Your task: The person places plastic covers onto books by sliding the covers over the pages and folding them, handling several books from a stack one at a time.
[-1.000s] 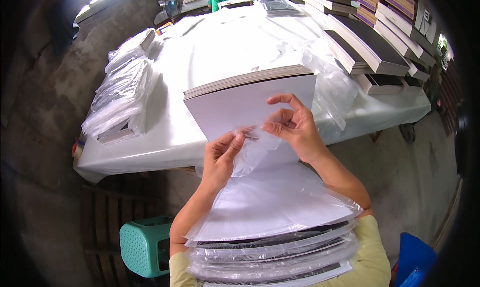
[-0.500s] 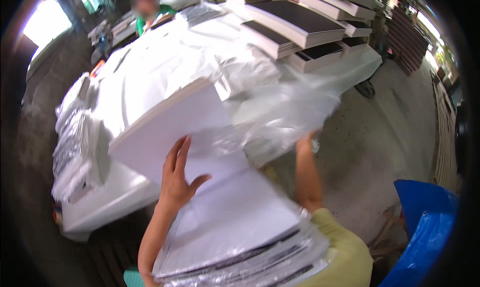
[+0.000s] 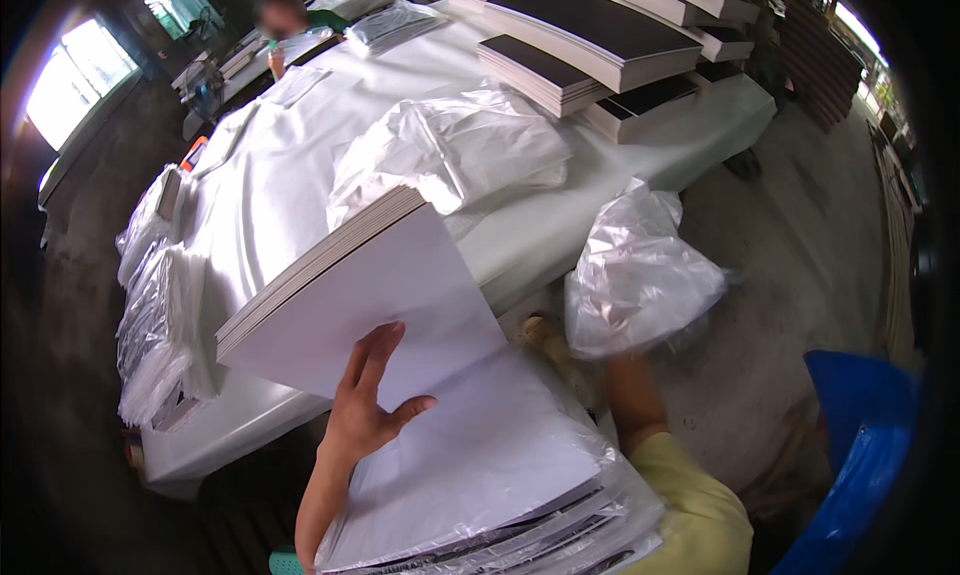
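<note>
My left hand [image 3: 368, 410] is open, fingers stretched and thumb apart, against the lower face of a thick stack of white boards [image 3: 400, 295]. That stack is tilted, its layered edge facing up and left. Below it, close to my body, lies a pile of white sheets or boards [image 3: 470, 455] with clear plastic wrap around its near edge. A crumpled clear plastic bag [image 3: 645, 275] is up in the air on the right, over the end of my right forearm. It covers my right hand, so the fingers cannot be made out.
More clear plastic [image 3: 460, 150] lies on the white-covered table [image 3: 270, 175]. Black-topped white blocks [image 3: 600, 40] are stacked at its far right. Plastic-wrapped bundles [image 3: 160, 315] line the left edge. A person [image 3: 290, 25] is at the far side. Blue sheeting [image 3: 860, 445] stands lower right.
The plastic bag has come away from the white stack and bunched up to the right, now covering my right hand. My left hand keeps its place on the stack, slightly lower in view.
</note>
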Demonstrator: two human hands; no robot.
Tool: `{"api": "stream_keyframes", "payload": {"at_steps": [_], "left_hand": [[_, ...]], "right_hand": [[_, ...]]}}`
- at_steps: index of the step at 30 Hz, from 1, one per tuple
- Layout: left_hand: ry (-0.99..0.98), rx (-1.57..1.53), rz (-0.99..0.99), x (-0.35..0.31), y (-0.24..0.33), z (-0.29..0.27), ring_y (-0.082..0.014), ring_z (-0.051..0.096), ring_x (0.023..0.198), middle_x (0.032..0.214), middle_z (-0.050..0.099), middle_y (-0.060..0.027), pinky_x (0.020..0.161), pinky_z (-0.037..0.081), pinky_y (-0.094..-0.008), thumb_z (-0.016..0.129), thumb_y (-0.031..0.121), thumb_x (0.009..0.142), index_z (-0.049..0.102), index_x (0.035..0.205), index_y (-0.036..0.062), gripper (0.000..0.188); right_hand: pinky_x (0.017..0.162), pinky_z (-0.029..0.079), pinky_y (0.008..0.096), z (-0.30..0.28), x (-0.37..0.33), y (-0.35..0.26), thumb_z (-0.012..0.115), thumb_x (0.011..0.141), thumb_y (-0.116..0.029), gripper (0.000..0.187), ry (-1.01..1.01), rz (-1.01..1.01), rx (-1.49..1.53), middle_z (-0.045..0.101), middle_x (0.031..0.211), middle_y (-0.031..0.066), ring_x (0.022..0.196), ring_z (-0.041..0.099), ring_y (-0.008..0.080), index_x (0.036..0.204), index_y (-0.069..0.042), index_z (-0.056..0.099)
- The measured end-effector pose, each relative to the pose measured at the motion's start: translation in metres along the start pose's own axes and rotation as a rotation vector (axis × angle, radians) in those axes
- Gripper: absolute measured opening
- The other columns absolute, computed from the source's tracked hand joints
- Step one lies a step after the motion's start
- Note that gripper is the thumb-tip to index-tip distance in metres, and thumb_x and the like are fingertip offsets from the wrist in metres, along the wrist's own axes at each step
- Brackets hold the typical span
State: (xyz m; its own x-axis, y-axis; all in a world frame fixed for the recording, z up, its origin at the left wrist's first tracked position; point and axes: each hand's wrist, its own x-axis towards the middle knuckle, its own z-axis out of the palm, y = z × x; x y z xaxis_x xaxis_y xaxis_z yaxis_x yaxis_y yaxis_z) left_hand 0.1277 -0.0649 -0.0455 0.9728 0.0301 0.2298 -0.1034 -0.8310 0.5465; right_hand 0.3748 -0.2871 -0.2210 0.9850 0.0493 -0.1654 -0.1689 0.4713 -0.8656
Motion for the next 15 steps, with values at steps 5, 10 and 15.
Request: {"api": "stream_keyframes", "payload": {"at_steps": [5,10,15], "left_hand": [[0.005,-0.596,0.126,0.007,0.024,-0.008,-0.0314,0.034,0.121,0.136,0.024,-0.0176,0.096,0.031,-0.0424,0.083,0.036,0.047,0.002,0.137,0.0076,0.124],[0.231,-1.198,-0.234,0.015,0.034,-0.002,-0.0214,0.031,0.123,0.131,0.035,-0.0142,0.099,0.027,-0.0355,0.071,0.020,0.071,0.019,0.134,0.0031,0.083],[0.600,-1.204,-0.039,-0.026,-0.008,-0.030,-0.0191,0.033,0.121,0.129,0.037,-0.0103,0.100,0.028,-0.0323,0.044,0.021,0.089,0.033,0.125,0.0026,0.042]], "right_hand": [[0.072,0.045,0.0296,0.040,-0.072,-0.052,0.054,0.082,-0.008,0.007,-0.452,-0.052,-0.130,0.060,0.079,0.0060,0.073,0.055,0.0137,0.084,-0.001,0.055],[0.071,0.045,0.0281,0.085,-0.139,-0.122,0.054,0.082,-0.008,0.007,-0.823,-0.199,-0.311,0.059,0.080,0.0060,0.073,0.055,0.0128,0.085,-0.001,0.054],[0.069,0.046,0.0265,0.156,-0.180,-0.107,0.055,0.083,-0.008,0.008,-1.173,-0.216,-0.409,0.059,0.080,0.0060,0.074,0.055,0.0119,0.085,-0.001,0.054]]}}
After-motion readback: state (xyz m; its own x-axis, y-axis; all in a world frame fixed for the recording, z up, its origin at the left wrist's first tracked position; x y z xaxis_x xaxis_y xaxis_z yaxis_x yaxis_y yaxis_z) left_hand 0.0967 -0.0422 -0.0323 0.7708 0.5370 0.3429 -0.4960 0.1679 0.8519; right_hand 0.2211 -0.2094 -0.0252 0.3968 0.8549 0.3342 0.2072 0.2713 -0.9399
